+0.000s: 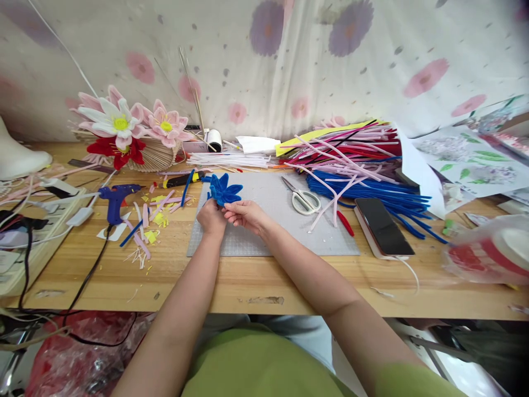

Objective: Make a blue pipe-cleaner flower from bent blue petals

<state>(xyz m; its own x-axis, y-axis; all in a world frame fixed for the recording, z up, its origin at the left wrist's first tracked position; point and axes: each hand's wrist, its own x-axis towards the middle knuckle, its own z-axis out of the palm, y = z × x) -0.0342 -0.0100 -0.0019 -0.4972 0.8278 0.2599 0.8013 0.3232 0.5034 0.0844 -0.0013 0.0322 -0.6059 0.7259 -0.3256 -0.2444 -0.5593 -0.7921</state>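
Left hand (211, 216): closed round base of blue flower (223, 190), petals fanned just above knuckles
Right hand (247, 213): fingers pinched on same flower at lower right edge, touching left hand
Beneath both hands: grey cutting mat (273, 231) on wooden table (264, 284)
Right of right hand: scissors (303, 199) on mat; beyond, phone (383, 226) and heap of blue stems (372, 193)
Left of left hand: blue glue gun (116, 198); further back, pink and white flowers (124, 124)
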